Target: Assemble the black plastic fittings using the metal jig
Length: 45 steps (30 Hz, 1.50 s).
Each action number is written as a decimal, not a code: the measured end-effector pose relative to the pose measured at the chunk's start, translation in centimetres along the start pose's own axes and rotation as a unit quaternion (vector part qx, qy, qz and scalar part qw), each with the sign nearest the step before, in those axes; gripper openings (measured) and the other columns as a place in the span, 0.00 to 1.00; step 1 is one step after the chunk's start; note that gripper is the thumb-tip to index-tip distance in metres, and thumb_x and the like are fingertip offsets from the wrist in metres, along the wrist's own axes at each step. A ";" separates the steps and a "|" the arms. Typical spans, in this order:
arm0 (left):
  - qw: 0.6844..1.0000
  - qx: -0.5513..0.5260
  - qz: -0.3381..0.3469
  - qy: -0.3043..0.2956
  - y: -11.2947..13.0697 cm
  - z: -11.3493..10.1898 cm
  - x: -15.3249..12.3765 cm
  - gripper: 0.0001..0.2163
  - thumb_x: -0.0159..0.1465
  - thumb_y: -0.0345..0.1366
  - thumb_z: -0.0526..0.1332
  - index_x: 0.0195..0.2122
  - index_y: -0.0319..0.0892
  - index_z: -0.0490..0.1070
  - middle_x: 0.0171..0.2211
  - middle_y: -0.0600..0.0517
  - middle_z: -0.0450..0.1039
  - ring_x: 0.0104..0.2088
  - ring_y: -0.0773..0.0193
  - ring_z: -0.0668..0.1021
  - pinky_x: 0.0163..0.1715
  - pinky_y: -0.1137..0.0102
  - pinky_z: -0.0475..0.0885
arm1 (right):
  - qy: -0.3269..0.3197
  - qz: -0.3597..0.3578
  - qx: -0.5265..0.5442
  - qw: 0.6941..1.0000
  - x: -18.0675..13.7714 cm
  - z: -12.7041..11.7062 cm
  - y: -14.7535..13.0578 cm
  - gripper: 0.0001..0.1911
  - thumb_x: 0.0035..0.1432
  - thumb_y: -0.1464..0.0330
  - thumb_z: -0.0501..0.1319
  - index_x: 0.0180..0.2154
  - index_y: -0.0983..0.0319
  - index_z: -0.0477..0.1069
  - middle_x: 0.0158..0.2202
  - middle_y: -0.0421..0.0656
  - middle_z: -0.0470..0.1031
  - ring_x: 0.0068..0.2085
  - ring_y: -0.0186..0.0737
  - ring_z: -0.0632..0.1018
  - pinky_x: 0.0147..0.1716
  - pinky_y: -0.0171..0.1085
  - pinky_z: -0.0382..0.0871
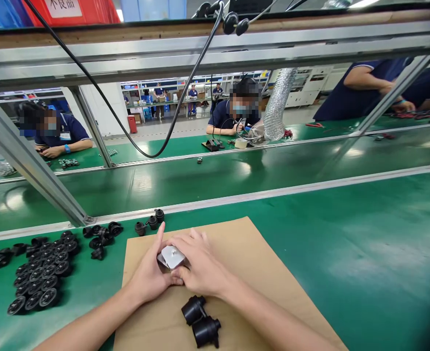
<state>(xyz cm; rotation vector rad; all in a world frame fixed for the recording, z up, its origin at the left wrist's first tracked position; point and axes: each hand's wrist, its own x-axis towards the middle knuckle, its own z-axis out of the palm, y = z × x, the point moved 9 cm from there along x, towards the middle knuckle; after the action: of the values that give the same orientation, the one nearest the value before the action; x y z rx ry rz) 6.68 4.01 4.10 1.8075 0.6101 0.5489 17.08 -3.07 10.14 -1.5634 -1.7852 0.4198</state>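
Both forearms enter from the lower edge of the view and converge over the flat brown cardboard sheet (237,253) that lies on the green work surface (364,253). The left hand (149,274) rests on the sheet with its fingers curled and its thumb raised, gripping the left side of a small silver-grey metal plate (171,255). The right hand (199,263) lies palm down, fingers bent over the plate's right and rear edges, so the plate is clamped between the two hands just above the sheet. The plate appears flat and roughly square, tilted with one corner toward the camera, and has a small hole near its centre; what lies under it is hidden by the fingers. A black plastic cylindrical two-barrel part (201,321) lies on the sheet just behind the wrists, apart from both hands. To the left, on the green surface, sits a cluster of black round ring-shaped parts (43,278), and three small black knob-like parts (149,223) stand near the sheet's far corner. Other persons in dark blue shirts work at the opposite bench.
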 end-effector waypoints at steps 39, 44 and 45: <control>0.905 0.254 0.082 0.330 -0.2 -9.8 -0.7 0.31 0.72 0.30 0.57 0.75 0.51 0.54 0.72 0.40 0.62 0.73 0.43 0.63 0.71 0.38 0.54 | 0.096 0.147 -0.161 0.971 -0.1 -1.3 10.7 0.24 0.63 0.66 0.64 0.60 0.59 0.75 0.62 0.56 0.71 0.62 0.63 0.69 0.60 0.58 0.70; 0.921 0.224 0.018 0.319 -3.0 -11.5 0.7 0.30 0.70 0.29 0.58 0.73 0.47 0.58 0.55 0.40 0.79 0.57 0.44 0.80 0.62 0.41 0.67 | 0.127 0.116 -0.132 0.976 0.0 -1.7 10.1 0.22 0.62 0.67 0.65 0.57 0.59 0.77 0.64 0.56 0.70 0.65 0.65 0.67 0.62 0.61 0.69; 0.921 0.222 0.028 0.320 -2.6 -11.3 0.5 0.29 0.70 0.30 0.59 0.73 0.48 0.58 0.54 0.41 0.78 0.56 0.45 0.80 0.62 0.43 0.68 | 0.142 0.097 -0.113 0.978 0.1 -2.0 9.4 0.20 0.63 0.67 0.65 0.56 0.59 0.77 0.63 0.56 0.71 0.65 0.64 0.68 0.62 0.61 0.69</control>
<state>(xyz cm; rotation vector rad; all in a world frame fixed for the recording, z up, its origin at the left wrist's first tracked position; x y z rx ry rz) -0.47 13.09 4.99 2.0651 1.2058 1.1328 25.23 -1.40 5.40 -1.8621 -1.5062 0.0756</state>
